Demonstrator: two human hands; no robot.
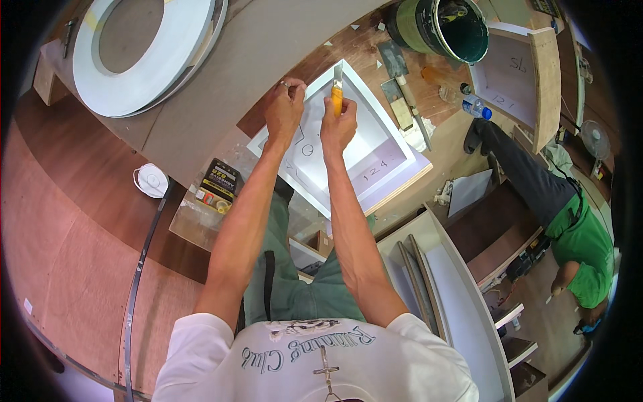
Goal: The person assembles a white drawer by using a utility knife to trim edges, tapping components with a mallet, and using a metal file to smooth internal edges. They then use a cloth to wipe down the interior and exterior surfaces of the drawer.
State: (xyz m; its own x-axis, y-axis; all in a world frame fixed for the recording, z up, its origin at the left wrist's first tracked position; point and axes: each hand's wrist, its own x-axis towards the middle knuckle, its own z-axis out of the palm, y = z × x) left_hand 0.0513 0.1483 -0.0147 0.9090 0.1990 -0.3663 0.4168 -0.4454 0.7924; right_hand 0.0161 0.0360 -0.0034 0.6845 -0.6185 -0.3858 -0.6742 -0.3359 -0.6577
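A yellow snap-off utility knife point(337, 100) is in my right hand point(339, 127), its blade pointing away from me over the far corner of a white open box point(395, 155). The box has dark handwritten marks inside. My left hand point(284, 110) is closed, fingertips pinched together by the box's left rim. Whatever is between those fingers, if anything, I cannot make out. Just right of the box lie two flat scraper-like tools, one dark point(393, 57) and one with a pale blade point(398, 107).
A large roll of white edging strip point(90, 74) rests on the bench at far left. Beyond the box stands a dark bucket point(418, 27). A water bottle point(475, 106) lies near a second box point(546, 87). Another person in green point(593, 234) is at the right. A black-yellow can point(220, 182) sits left.
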